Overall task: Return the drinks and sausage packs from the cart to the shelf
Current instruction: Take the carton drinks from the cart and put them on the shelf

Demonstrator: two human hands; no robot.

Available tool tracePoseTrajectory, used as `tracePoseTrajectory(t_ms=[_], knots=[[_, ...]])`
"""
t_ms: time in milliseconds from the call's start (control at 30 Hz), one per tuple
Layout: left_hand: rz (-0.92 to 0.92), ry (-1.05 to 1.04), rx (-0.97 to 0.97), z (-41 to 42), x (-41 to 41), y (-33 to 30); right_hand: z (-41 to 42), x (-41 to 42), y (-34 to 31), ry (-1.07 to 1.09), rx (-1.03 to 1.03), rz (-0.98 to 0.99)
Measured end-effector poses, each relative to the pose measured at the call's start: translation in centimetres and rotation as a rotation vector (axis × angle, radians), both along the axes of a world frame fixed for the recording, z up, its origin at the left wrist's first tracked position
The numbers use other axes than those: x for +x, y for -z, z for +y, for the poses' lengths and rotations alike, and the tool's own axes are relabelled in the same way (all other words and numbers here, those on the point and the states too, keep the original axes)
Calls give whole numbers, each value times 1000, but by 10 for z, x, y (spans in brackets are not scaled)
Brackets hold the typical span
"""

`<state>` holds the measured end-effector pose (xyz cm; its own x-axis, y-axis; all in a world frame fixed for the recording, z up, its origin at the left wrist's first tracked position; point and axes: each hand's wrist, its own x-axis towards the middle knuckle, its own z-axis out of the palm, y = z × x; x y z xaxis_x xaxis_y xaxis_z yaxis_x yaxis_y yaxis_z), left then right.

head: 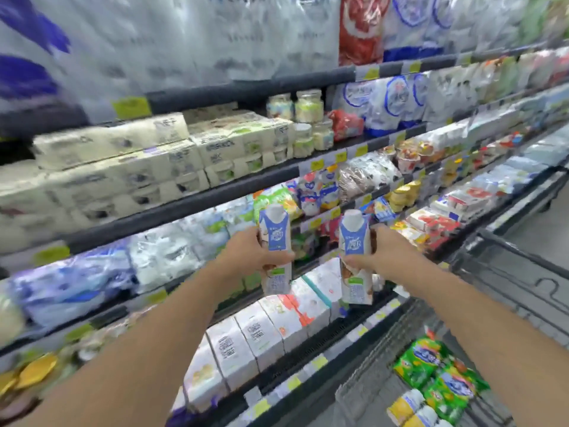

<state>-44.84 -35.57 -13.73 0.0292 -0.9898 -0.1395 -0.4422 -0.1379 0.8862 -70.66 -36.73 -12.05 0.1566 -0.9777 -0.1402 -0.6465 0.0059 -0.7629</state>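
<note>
My left hand (246, 257) grips a tall white and blue drink carton (275, 235) upright in front of the chilled shelf (215, 198). A second matching drink carton (354, 238) is held upright in my right hand (385, 257), a little to the right and lower. Both cartons hover just off the shelf front, above a row of white boxed cartons (271, 331). In the cart (508, 285) at bottom right lie green sausage packs (431, 374) and a yellow and white bottle (406, 405).
Shelves run from left to far right, packed with cream multipack boxes (123, 167), bagged dairy (92, 275), jars (308, 106) and small cups. Yellow price tags line the shelf edges. The cart's dark rim stands close to the shelf's lower right.
</note>
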Motion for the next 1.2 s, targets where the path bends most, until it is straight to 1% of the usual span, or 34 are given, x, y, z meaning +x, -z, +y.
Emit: tracePoseTrajectory(t_ms=[133,200,333,433,567,667,767,900,1100,1200], knots=[[-17,-219,-50,76,79,-16,24,95,-16,-248,-44,-61],[-29,-328,-48,120,122,-25,39,145,-20,-344,-70,-58],[-31,-481,-55,207,200,-45,84,246,-38,-554,-142,-31],[-26,-618,-83,263,250,-58,116,316,-47,-671,-144,-78],[-31,-732,-96,325,323,-70,163,412,-57,-772,-124,-152],[-31,-787,-95,364,380,-76,196,484,-62,-827,-128,-149],[-48,-798,-100,394,430,-83,223,546,-65,-860,-137,-163],[-63,-806,-135,414,489,-87,246,611,-67,-811,-109,-207],[-22,-824,-189,398,548,-88,240,673,-77,-783,-117,-256],[-11,-849,-223,376,569,-86,223,697,-77,-720,-135,-239]])
